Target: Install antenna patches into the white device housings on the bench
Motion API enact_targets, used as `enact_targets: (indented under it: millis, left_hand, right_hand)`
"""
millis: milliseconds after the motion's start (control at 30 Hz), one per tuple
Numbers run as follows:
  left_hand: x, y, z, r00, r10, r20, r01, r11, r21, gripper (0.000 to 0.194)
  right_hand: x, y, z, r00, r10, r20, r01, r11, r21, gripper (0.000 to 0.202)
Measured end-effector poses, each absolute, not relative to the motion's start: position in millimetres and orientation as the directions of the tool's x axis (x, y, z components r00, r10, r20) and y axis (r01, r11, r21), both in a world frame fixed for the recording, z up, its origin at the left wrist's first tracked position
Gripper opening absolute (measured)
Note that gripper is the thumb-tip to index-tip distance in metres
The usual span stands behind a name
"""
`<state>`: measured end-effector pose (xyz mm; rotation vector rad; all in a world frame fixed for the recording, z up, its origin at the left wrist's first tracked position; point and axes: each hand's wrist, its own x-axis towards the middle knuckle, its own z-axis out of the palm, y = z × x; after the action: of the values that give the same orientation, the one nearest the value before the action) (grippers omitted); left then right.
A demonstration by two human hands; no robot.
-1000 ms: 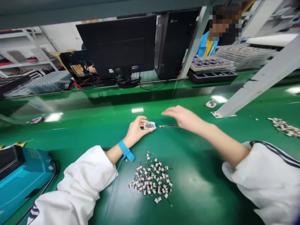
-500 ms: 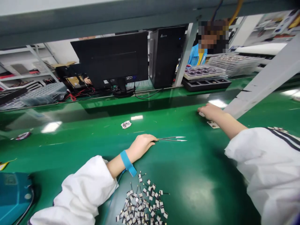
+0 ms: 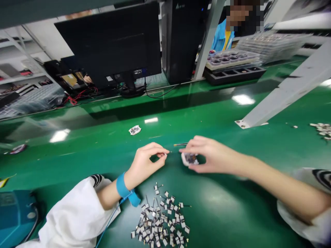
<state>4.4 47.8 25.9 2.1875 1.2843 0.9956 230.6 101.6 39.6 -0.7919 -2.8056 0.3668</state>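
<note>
Nearest: heap of tiny grey-and-white square components with thin wire leads (image 3: pixel 161 224), loose on the glossy green table (image 3: pixel 232 206), just below the left wrist. Blue anti-static wrist strap (image 3: pixel 122 186) on that wrist, coiled cord running off toward the near edge. Corner of a teal box (image 3: pixel 14 215) at far left.

Left hand (image 3: pixel 144 163): thumb and forefinger pinched shut, seemingly on the handle end of slim metal tweezers (image 3: pixel 181 144); contact point too small to confirm. Tips point right, just above the right hand.

Right hand (image 3: pixel 209 156): fingers curled closed round a small white-rimmed circuit module (image 3: pixel 190 158), held just off or on the table, cannot tell which. Module sits between the two hands, near the tweezer tips.

Judgement on doing it well: brace both wrists on the table, hold the module by its rim only, face up and level, keep fingertips off the board surface. Light tweezer pressure; leads look fine and likely to bend. Pick one component clear of the heap, not from the tangle.

Farther out: a second small white module (image 3: pixel 134 130) lying alone on the table. Another scatter of small parts (image 3: pixel 322 129) at far right, beside a slanted grey metal frame leg (image 3: pixel 284 93). Beyond: black monitor (image 3: pixel 111 41), black computer tower (image 3: pixel 183 38), stacked component trays (image 3: pixel 232 62), another person in blue (image 3: pixel 222 38) behind them.
</note>
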Motion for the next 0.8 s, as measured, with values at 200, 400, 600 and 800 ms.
enact_targets:
  millis: [200,400,600,800]
  left_hand:
    - [16.7,35.1,14.5,0.486,0.819,0.305,0.581,-0.563,0.587,0.019]
    - [17.2,40.9,7.1,0.587,0.772,0.245,0.615,-0.621,0.485,0.018]
    - [21.9,32.8,16.6,0.573,0.774,0.271,0.619,-0.625,0.476,0.014]
    - [26.7,29.8,19.2,0.617,0.731,0.29,0.609,-0.677,0.412,0.011]
  right_hand:
    - [204.5,82.1,4.1,-0.805,0.587,0.089,0.418,0.666,-0.618,0.038]
    - [214.6,88.7,0.0,-0.721,0.682,0.123,0.423,0.573,-0.702,0.03]
    - [231.3,74.5,3.1,-0.721,0.688,0.088,0.493,0.598,-0.632,0.062]
    - [225.8,67.2,-1.2,-0.697,0.69,0.196,0.447,0.632,-0.634,0.052]
